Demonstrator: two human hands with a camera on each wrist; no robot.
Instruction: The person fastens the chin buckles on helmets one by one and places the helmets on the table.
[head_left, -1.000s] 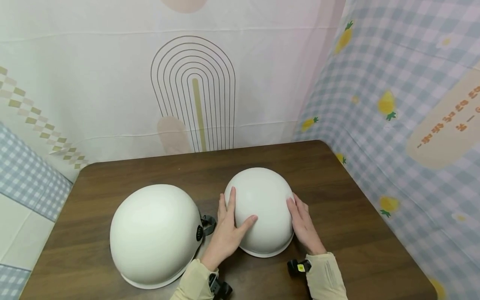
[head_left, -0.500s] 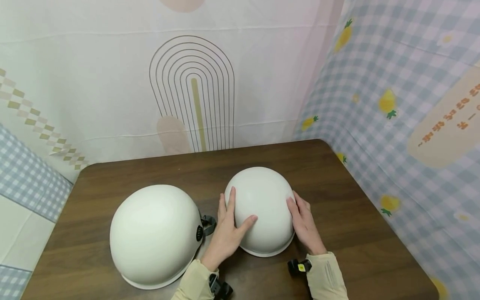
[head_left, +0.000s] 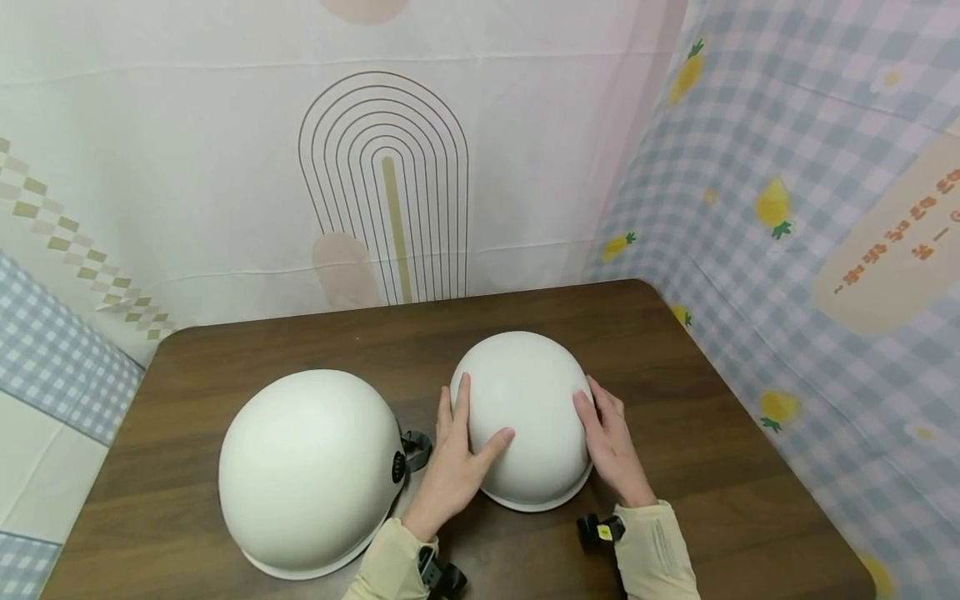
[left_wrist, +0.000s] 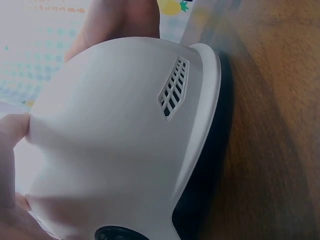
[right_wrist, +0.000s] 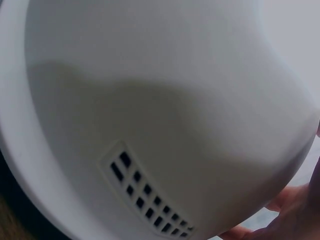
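Note:
Two white helmets appear in the head view. My left hand (head_left: pixel 457 458) rests on the left side of the right-hand helmet (head_left: pixel 525 417), fingers straight and spread, thumb on its front. Against the same helmet's right side lies my right hand (head_left: pixel 611 442), its thumb toward the front and its fingertips partly hidden behind the dome. In both wrist views a slotted vent (left_wrist: pixel 175 89) shows near the helmet's rim (right_wrist: pixel 22 130). The other helmet (head_left: pixel 311 475) stands to the left, with a black round fitting (head_left: pixel 399 466) and dark strap (head_left: pixel 417 450) on its right side.
Both helmets are on a dark brown wooden table (head_left: pixel 720 467). A white cloth (head_left: pixel 540 167) with printed arches hangs behind it, and a blue checked cloth (head_left: pixel 810 350) hangs at the right. My wrists carry small black cameras (head_left: pixel 598 532).
The right-hand helmet has shifted very slightly to the right and away, with my right hand moving along with it. My left hand and the left helmet have hardly moved.

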